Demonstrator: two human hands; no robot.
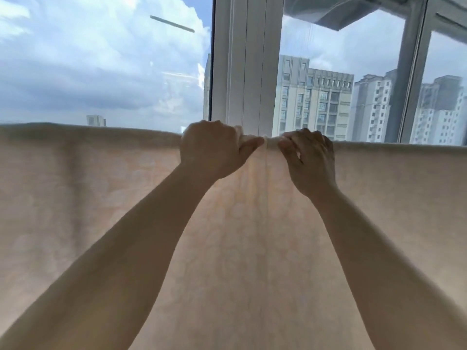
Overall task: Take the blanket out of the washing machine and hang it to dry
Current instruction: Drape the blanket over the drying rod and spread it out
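1. Head view: the blanket point(240, 248) hangs across the whole width in front of the window point(341, 79), draped over something I cannot see under its top fold.
2. My left hand point(214, 150) has its grip closed on the top edge near the middle, thumb pressing the cloth toward the right.
3. My right hand point(309, 160) sits just beside it, fingers curled over the same edge and pinching the fabric. Between the two grips the cloth is bunched into a small gather, with vertical creases falling below it.
4. To do this step well, I judge I should draw my hands apart along the edge, so the gather flattens and the creases drop out. I should keep the pull level rather than downward, or the blanket could slide off its support.
5. The blanket's long axis runs left to right, level with the sill; its face points toward me and it falls straight down.
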